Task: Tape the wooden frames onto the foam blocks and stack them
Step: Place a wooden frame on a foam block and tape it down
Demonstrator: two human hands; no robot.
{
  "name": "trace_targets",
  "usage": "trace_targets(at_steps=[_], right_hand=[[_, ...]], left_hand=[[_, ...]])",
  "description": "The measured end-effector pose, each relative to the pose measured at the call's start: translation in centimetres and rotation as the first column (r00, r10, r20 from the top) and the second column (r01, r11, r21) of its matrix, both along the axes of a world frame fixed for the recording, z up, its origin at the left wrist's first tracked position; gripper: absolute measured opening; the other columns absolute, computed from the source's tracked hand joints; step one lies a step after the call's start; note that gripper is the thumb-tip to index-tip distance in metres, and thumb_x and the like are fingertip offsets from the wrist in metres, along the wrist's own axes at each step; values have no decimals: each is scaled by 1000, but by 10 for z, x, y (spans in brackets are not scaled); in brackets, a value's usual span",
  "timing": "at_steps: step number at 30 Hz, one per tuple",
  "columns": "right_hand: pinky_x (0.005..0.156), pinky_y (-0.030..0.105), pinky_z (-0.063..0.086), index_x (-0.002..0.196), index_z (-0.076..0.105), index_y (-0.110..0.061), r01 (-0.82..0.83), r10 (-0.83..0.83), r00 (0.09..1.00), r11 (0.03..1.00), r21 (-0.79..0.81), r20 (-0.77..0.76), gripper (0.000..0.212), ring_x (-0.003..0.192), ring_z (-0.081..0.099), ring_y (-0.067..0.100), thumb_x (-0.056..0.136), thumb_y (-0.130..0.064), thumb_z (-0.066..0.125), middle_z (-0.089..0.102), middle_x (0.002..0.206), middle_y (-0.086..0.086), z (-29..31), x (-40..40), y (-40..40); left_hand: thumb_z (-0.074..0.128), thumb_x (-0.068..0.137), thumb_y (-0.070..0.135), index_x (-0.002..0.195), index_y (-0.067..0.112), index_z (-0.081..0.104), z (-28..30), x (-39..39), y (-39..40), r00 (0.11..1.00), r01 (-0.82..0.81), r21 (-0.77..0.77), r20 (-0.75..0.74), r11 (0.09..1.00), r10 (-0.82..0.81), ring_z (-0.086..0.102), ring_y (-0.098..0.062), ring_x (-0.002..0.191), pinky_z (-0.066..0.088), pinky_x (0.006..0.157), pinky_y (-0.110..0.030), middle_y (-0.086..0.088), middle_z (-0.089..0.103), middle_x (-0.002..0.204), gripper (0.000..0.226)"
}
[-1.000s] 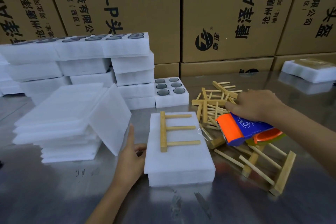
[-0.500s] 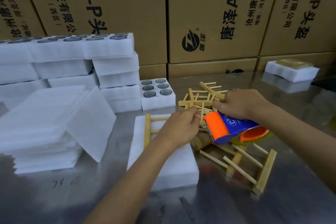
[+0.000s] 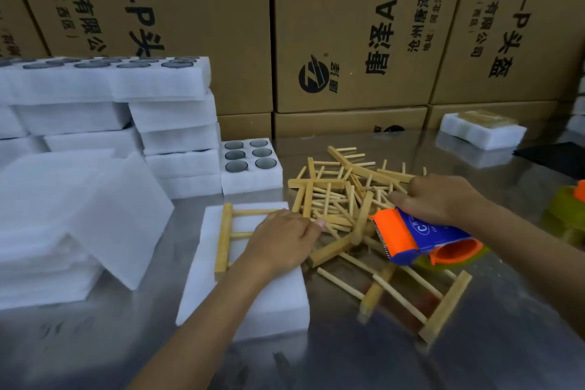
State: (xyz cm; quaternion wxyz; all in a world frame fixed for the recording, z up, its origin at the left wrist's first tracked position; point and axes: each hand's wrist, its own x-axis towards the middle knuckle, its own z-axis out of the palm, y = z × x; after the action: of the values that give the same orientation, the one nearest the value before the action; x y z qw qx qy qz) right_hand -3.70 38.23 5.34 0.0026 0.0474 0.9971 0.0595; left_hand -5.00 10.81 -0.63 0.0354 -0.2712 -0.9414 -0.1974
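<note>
A white foam block lies on the steel table in front of me. A comb-shaped wooden frame rests on its far end. My left hand lies over the frame's prongs, fingers curled down by the edge of the pile of wooden frames; what they hold is hidden. My right hand grips an orange and blue tape dispenser over the pile, its toothed blade facing the left hand. A larger wooden frame lies below the dispenser.
Stacked foam blocks and foam sheets fill the left. A foam block with round holes stands behind the work. A taped block sits far right, near a green and orange roll. Cardboard boxes wall the back.
My left hand left the foam block's left edge, crossed over the frame and now sits at its right side near the dispenser. The right hand with the dispenser barely moved.
</note>
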Motion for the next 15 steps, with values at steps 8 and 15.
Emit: trace_targets(at_steps=[8, 15], right_hand=[[57, 28, 34, 73, 49, -25, 8, -8, 990, 1000, -4, -138, 51, 65, 52, 9, 95, -66, 29, 55, 69, -5, -9, 3, -1], [54, 26, 31, 73, 51, -25, 28, -29, 985, 1000, -6, -171, 52, 63, 52, 10, 95, -66, 30, 55, 68, -5, -11, 2, -1]], left_hand=[[50, 96, 50, 109, 24, 69, 20, -9, 16, 998, 38, 40, -47, 998, -37, 62, -20, 101, 48, 81, -32, 4, 70, 105, 34], [59, 96, 32, 94, 17, 76, 17, -15, 62, 918, 123, 254, 339, 959, -207, 63, -11, 94, 52, 87, -36, 2, 72, 97, 22]])
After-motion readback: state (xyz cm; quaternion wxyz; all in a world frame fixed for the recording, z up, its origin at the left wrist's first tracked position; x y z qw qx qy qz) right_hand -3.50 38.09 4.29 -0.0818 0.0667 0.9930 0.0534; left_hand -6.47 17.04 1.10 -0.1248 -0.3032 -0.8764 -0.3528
